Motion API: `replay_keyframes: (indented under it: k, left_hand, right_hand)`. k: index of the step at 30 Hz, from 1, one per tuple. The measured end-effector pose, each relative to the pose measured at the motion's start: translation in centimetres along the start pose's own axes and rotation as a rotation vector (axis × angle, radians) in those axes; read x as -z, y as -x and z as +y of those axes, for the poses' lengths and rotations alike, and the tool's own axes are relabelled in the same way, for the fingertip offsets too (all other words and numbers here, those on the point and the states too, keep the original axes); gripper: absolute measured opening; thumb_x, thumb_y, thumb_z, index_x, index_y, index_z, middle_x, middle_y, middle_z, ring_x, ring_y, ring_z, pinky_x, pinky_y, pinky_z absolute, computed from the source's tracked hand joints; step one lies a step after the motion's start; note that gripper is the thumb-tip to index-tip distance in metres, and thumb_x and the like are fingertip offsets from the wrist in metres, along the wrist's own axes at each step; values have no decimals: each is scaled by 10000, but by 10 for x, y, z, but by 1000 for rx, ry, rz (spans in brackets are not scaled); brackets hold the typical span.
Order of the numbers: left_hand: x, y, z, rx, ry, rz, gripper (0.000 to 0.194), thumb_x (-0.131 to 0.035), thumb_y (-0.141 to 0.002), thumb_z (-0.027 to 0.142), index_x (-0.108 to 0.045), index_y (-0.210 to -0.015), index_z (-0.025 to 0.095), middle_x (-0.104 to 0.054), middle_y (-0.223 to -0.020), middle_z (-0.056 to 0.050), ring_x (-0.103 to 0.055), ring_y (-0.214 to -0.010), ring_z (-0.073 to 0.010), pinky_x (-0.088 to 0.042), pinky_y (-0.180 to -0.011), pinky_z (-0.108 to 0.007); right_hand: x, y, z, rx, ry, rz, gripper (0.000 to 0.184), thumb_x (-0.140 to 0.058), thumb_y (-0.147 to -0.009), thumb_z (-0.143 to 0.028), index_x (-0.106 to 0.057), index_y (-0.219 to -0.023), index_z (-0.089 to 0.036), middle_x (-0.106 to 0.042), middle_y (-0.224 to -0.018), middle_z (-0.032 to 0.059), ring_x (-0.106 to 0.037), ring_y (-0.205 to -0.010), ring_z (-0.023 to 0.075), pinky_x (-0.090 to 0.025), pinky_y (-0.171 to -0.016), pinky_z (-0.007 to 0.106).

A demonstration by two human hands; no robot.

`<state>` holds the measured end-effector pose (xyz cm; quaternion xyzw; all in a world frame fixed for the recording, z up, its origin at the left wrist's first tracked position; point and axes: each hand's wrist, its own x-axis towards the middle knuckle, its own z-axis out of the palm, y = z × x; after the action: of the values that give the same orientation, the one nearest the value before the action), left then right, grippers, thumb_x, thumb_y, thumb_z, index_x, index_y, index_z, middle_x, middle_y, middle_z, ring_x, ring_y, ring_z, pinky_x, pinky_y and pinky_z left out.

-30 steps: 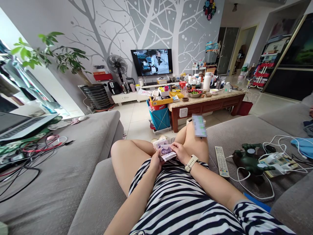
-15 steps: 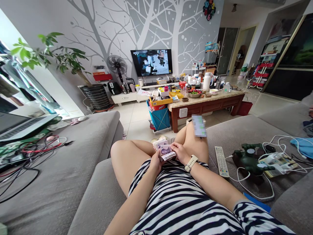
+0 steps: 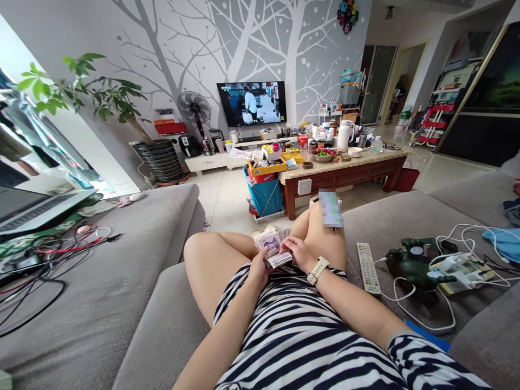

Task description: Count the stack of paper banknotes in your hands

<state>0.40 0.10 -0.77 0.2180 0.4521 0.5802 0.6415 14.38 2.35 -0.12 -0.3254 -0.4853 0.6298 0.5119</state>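
A stack of purple-and-white banknotes (image 3: 268, 240) is bent over in my lap, its far part standing up and its near part folded down toward me. My left hand (image 3: 259, 267) is closed around the left side of the stack, thumb on top. At the right edge of the notes, my right hand (image 3: 299, 253) has its fingers drawn together against the folded part; whether a single note is pinched there I cannot make out. A pale watch is on my right wrist. The phone (image 3: 331, 210), its screen blurred, lies on my right leg.
Right of me on the sofa lie a remote control (image 3: 368, 268), a dark green massager-like device (image 3: 418, 265) and a power strip (image 3: 463, 276) with white cables. Cables and a laptop (image 3: 44, 208) are on the left. Ahead stands a cluttered coffee table (image 3: 345, 171).
A banknote held up between both hands has come down onto the folded near part, uncovering the note behind it. My right fingers have curled in slightly toward me.
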Motion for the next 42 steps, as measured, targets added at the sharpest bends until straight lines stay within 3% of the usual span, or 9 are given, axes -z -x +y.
replay_keyframes:
  k: [8,16,28,33,42]
  left_hand:
    - [-1,0,-2,-16,14,-29,357,-579,-826,262,-627,-1123,71,-716,-949,-175,-706,-764,-274,-582,-680,-399]
    - [-3,6,4,16,-7,-46,331,-594,-806,182,-619,-1108,49,-715,-903,-177,-705,-762,-266,-587,-678,-401]
    - [3,-2,-2,-8,-72,-35,214,-636,-764,176,-665,-957,87,-724,-852,-148,-699,-748,-265,-578,-657,-363]
    - [0,-1,-1,-1,-29,-12,330,-576,-846,311,-638,-1079,86,-719,-898,-159,-701,-769,-261,-576,-651,-364]
    - [-5,4,4,2,-4,56,337,-539,-874,301,-622,-1127,94,-713,-906,-138,-694,-708,-231,-580,-613,-355]
  right_hand:
    - [2,-3,8,29,45,3,336,-729,-637,-453,-536,-712,-189,-525,-551,-39,-411,-502,103,-322,-515,243]
    - [2,-4,7,72,60,115,448,-790,-546,-421,-477,-783,-203,-509,-666,-45,-464,-608,122,-376,-593,253]
    - [9,-12,20,79,198,107,349,-627,-732,-495,-469,-648,-196,-430,-559,-46,-377,-522,110,-303,-515,245]
    - [7,-8,15,105,193,86,346,-625,-745,-484,-463,-647,-194,-439,-578,-42,-387,-536,112,-312,-527,244]
    - [7,-6,12,110,128,17,342,-626,-744,-496,-507,-665,-185,-442,-605,-38,-385,-554,109,-324,-541,241]
